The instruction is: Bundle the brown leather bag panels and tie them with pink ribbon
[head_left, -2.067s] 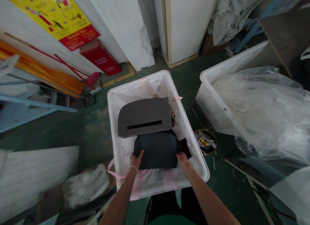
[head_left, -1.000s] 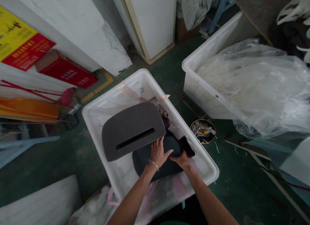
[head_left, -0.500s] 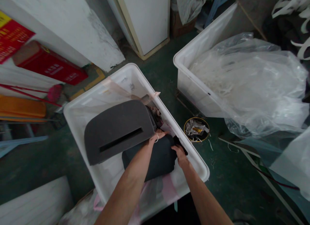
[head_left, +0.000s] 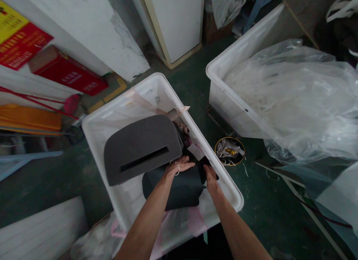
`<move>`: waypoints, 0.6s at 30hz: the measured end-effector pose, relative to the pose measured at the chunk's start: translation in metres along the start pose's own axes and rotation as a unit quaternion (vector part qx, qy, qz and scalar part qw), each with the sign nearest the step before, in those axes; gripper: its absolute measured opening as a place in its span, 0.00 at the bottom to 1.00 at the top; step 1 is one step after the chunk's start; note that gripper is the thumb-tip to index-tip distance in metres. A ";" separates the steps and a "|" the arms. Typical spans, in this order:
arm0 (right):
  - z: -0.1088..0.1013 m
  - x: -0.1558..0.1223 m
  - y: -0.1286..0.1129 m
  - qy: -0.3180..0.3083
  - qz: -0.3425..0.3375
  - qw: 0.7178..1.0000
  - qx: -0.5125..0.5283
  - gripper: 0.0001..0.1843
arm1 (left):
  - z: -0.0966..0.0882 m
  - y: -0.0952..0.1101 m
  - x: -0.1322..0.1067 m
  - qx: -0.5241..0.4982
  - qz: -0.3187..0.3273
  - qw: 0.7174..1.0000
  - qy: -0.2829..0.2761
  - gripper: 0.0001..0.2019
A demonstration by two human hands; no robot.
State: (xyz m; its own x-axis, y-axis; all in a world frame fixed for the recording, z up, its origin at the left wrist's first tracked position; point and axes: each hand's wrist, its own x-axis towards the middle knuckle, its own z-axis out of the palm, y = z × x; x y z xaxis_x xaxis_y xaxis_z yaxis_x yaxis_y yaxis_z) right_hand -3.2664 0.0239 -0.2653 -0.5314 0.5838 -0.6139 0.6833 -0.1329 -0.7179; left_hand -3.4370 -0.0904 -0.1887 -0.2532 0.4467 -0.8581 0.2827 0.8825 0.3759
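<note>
In the head view a large white plastic tub stands in front of me. On the left inside it lies a dark grey foam-like pad with rounded corners and a long slot. A darker, smooth folded piece of sheet material lies beside it, nearer to me. My left hand, a ring-shaped bracelet at its wrist, rests on that piece with fingers stretched out. At the tub's right side my right hand has its fingers closed on a black piece of material; its fingertips are partly hidden. A small pale card lies just beyond.
Another white tub at right holds clear plastic bags. Between the tubs stands a round bin with scraps. A red box stands by the left wall, and a white cabinet is behind.
My left hand has shifted back and flattened on the dark piece. My right hand has moved off that piece's edge onto the black material. The pale card shows more fully.
</note>
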 end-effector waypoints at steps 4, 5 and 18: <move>-0.002 -0.011 -0.024 -0.037 -0.079 0.995 -0.057 0.20 | 0.003 -0.007 -0.009 -0.011 0.019 1.000 0.008 0.26; -0.002 -0.014 -0.032 -0.058 -0.106 0.990 -0.072 0.20 | 0.005 -0.008 -0.009 -0.013 0.023 1.000 0.012 0.25; -0.010 0.010 -0.055 -0.189 -0.037 0.946 -0.262 0.26 | 0.009 -0.020 -0.038 -0.014 0.056 0.997 0.049 0.19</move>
State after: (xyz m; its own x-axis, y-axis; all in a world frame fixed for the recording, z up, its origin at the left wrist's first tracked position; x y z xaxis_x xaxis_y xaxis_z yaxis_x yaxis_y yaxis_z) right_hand -3.3037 0.0449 -0.2287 -0.6606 0.2347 -0.7131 0.7390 0.3707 -0.5626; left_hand -3.4247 -0.1260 -0.1665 -0.3109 0.5531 -0.7729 0.2880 0.8298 0.4780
